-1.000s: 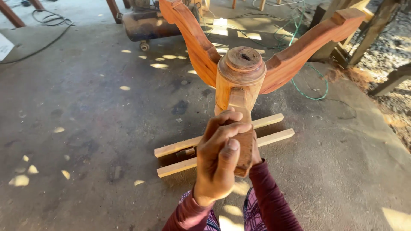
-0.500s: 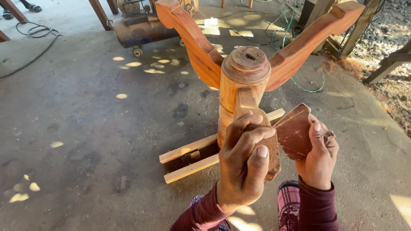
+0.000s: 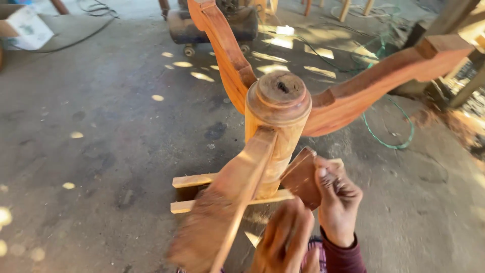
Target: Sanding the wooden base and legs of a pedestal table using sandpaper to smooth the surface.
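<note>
An upturned wooden pedestal stands on the concrete floor, a round turned column (image 3: 278,108) with three curved legs. One leg (image 3: 225,50) reaches far left, one (image 3: 384,83) far right, and the near leg (image 3: 237,197) comes toward me, blurred. My right hand (image 3: 339,202) pinches a brown sheet of sandpaper (image 3: 302,177) against the column's right side. My left hand (image 3: 284,237) is low and blurred with motion, just right of the near leg. Its grip is not clear.
Two pale wooden slats (image 3: 194,180) lie under the pedestal. A dark tank on small wheels (image 3: 202,28) sits behind it. A green cord (image 3: 386,139) curls on the floor at right, a white sheet (image 3: 30,28) lies far left, and timber pieces (image 3: 467,86) stand far right.
My right hand came up with the sandpaper and set it against the column. My left hand slid down off its grip on the near leg. The view moved closer.
</note>
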